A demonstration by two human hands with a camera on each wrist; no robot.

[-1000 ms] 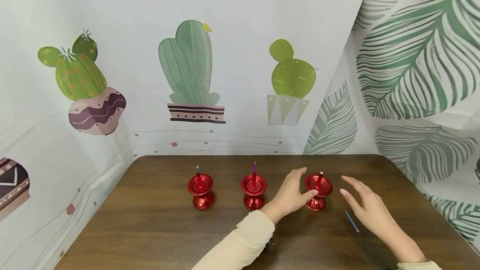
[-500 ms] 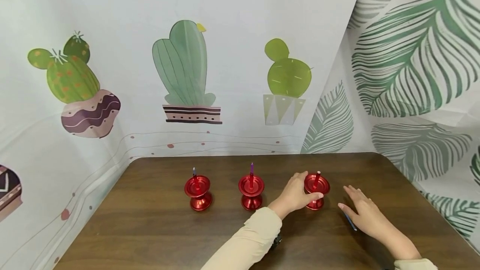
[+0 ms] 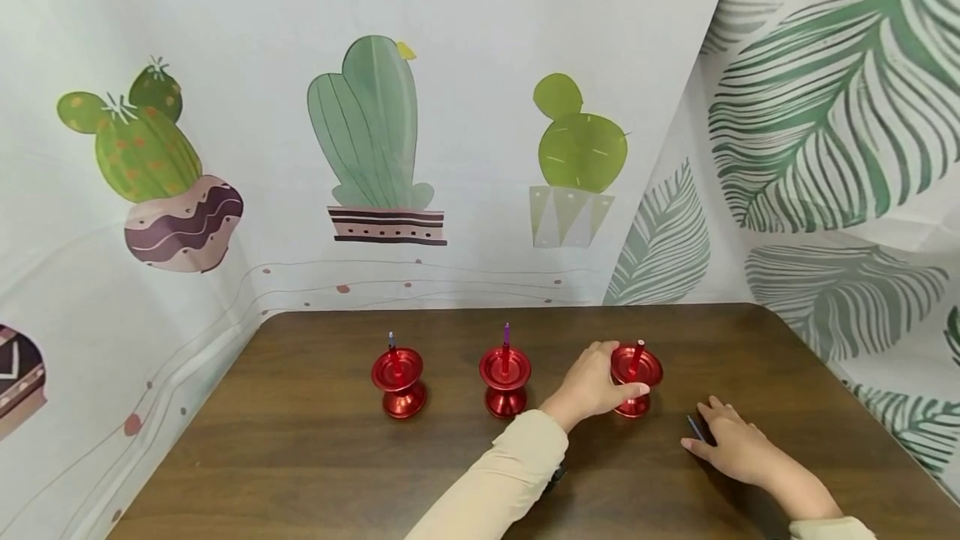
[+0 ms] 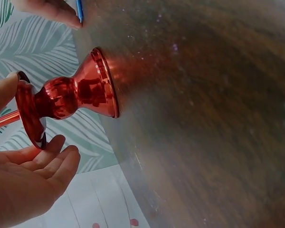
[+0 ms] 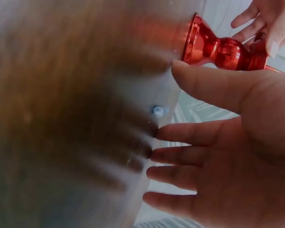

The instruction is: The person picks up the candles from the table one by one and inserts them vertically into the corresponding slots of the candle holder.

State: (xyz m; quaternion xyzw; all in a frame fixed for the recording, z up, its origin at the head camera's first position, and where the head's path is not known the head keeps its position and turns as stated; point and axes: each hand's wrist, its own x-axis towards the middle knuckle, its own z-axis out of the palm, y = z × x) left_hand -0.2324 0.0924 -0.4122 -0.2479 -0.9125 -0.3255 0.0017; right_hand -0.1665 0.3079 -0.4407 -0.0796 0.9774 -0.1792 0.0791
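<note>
My left hand (image 3: 590,386) holds the right-hand red metal candle holder (image 4: 61,97) by its dish. Thumb and fingertips sit at opposite sides of the rim in the left wrist view. The holder stands upright on the table, its red socket tube (image 3: 637,357) bare on top. My right hand (image 3: 738,442) is low over the table with fingers spread and fairly straight. Between its thumb and index finger lies a thin blue candle (image 3: 696,428), seen end-on (image 5: 157,111) in the right wrist view and partly hidden by the hand in the head view.
Two matching red holders stand to the left in a row: the middle holder (image 3: 506,373) bears a thin purple candle (image 3: 507,333), the left holder (image 3: 399,375) a bluish candle (image 3: 392,340). Behind the brown wooden table (image 3: 315,457) hangs a cactus-and-leaf printed cloth (image 3: 480,148).
My left hand has moved right and closed round the holder's dish. My right hand has come down to the table, around the blue candle.
</note>
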